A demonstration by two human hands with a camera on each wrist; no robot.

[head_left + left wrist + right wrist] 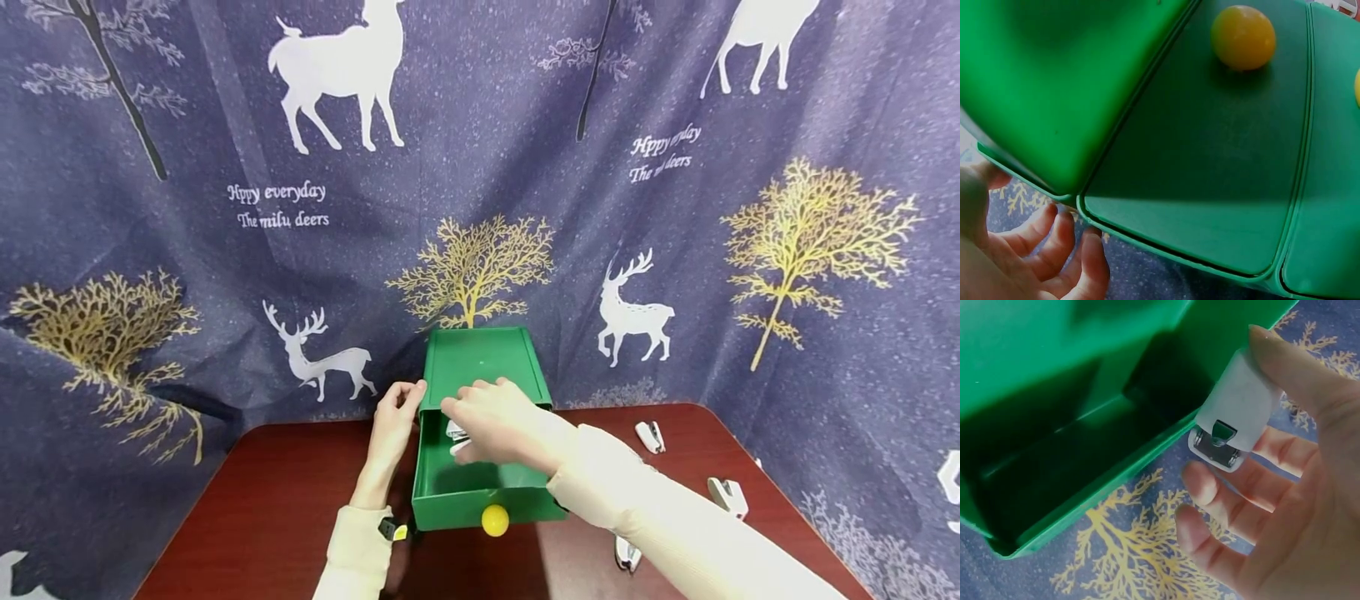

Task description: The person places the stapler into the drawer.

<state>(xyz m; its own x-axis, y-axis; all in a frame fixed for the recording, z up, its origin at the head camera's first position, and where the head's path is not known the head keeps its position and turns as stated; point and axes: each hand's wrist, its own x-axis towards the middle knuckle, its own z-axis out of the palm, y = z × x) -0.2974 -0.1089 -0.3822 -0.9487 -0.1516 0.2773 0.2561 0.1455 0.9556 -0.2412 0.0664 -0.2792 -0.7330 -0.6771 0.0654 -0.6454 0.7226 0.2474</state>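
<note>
A green cabinet [480, 358] stands on the table with its top drawer [457, 508] pulled out, a yellow knob [495, 520] on the front. My right hand [498, 421] is over the drawer and grips a small white stapler [1238, 403] between thumb and fingers. In the right wrist view the stapler overlaps the drawer's edge. My left hand [393, 421] is at the cabinet's left side, its fingertips right at the edge by the drawer opening. Its fingers [1054, 240] are loosely bent in the left wrist view.
More white staplers lie on the right of the table, one at the back [650, 436], another stapler [727, 497] near the right edge, and a stapler [627, 553] partly hidden under my right forearm. Lower drawers [1197, 156] are closed. A patterned curtain [480, 167] hangs behind the table.
</note>
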